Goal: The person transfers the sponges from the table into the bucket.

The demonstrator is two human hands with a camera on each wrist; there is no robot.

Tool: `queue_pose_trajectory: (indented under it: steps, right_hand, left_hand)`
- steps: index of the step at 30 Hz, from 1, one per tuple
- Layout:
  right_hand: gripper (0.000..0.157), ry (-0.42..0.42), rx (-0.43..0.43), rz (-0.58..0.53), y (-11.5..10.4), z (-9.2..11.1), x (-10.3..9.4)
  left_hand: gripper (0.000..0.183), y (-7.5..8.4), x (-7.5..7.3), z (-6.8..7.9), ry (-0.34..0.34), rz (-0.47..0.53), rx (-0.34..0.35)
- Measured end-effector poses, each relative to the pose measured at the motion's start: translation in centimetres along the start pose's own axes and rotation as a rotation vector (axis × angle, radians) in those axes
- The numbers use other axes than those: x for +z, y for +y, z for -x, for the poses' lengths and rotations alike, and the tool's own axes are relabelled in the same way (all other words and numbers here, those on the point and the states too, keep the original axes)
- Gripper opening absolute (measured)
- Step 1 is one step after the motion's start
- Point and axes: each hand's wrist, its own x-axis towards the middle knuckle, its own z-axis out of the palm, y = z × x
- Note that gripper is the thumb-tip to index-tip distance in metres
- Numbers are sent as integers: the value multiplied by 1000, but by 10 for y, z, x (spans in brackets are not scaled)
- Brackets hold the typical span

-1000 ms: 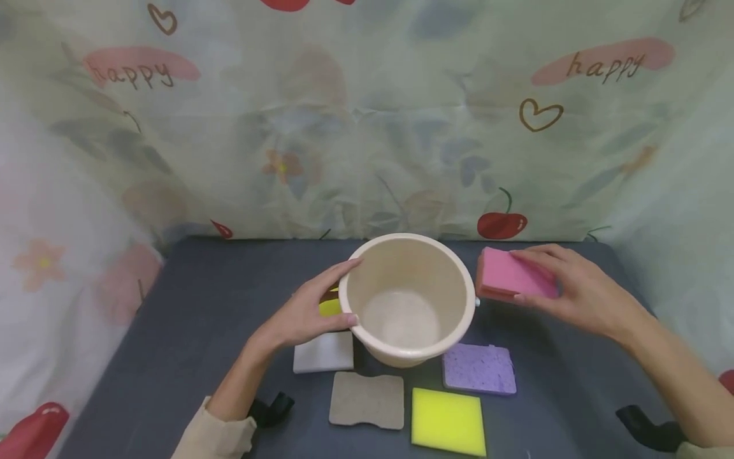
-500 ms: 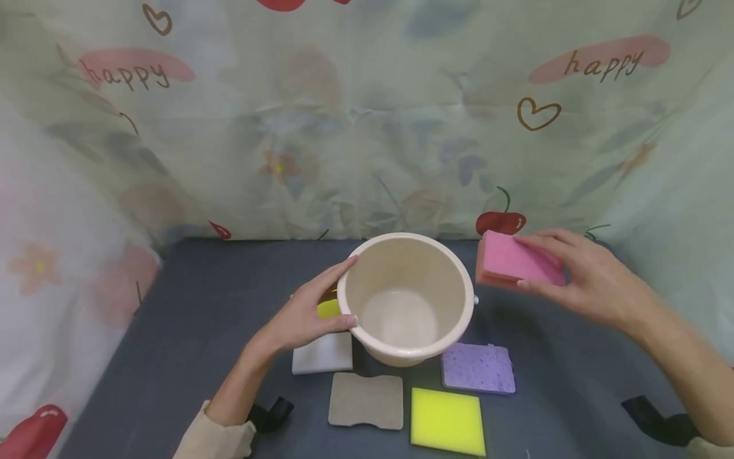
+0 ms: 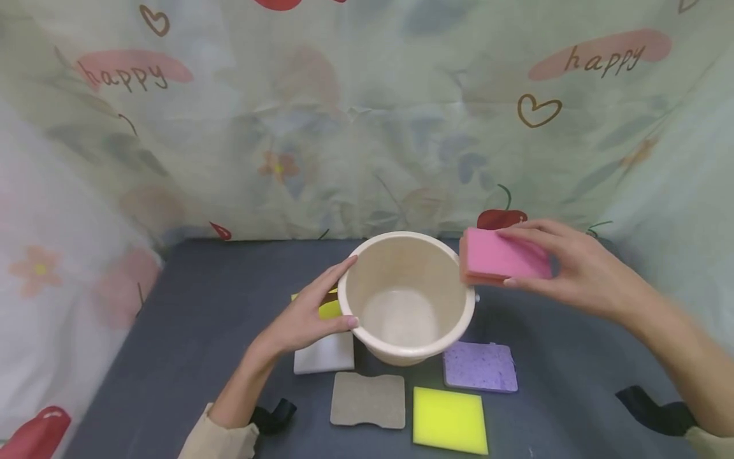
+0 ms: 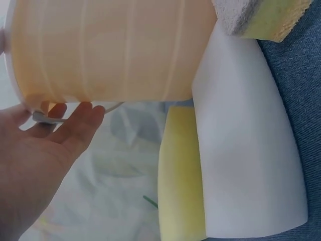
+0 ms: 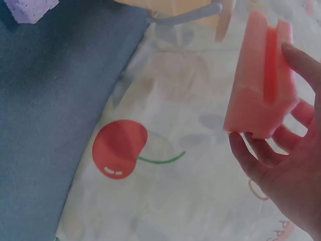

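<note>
A cream bucket [image 3: 414, 264] stands upright at the middle of the dark table in the head view, its inside bare. My left hand [image 3: 309, 309] grips its left rim, beside the handle's mount in the left wrist view. My right hand [image 3: 579, 271] pinches a pink sponge [image 3: 507, 253] between thumb and fingers, up at the bucket's right rim. A groove runs along the sponge's side in the right wrist view. The sponge overlaps the rim in the head view; whether they touch I cannot tell.
Around the bucket's front lie a white sponge [image 3: 324, 355], a grey sponge [image 3: 368, 400] with curved edges, a yellow sponge [image 3: 450, 421] and a speckled purple sponge [image 3: 480, 367]. Another yellow piece [image 3: 329, 310] is partly hidden behind my left hand. A printed curtain [image 3: 355, 159] hangs behind the table [image 3: 189, 357].
My right hand has raised the pink sponge and then brought it left to the bucket's rim. The left hand keeps its grip on the bucket, which has hardly moved.
</note>
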Motion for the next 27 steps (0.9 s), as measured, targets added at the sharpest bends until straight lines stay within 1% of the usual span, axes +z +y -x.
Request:
queue_pose_trajectory:
  steps: [2, 8, 15, 19, 22, 24, 27]
  right_hand:
    - [63, -4, -10, -10, -2, -3, 2]
    - [64, -24, -4, -69, -10, -14, 8]
    - [61, -39, -40, -143, -20, -26, 17]
    - [59, -48, -62, -160, -24, -30, 21]
    - [60, -47, -94, -158, -26, -33, 25]
    - [61, -46, -110, -167, -28, -35, 27]
    - [65, -53, -107, -212, -29, -39, 31]
  left_hand:
    - [86, 1, 0, 0, -3, 15, -11]
    - [85, -2, 1, -1, -2, 74, -11]
    - [83, -5, 2, -2, 12, 72, -22]
    - [83, -6, 3, -3, 32, 66, 7]
    - [83, -8, 4, -2, 56, 80, 29]
    - [83, -10, 5, -2, 70, 105, 32]
    - [84, -24, 8, -2, 83, 120, 35]
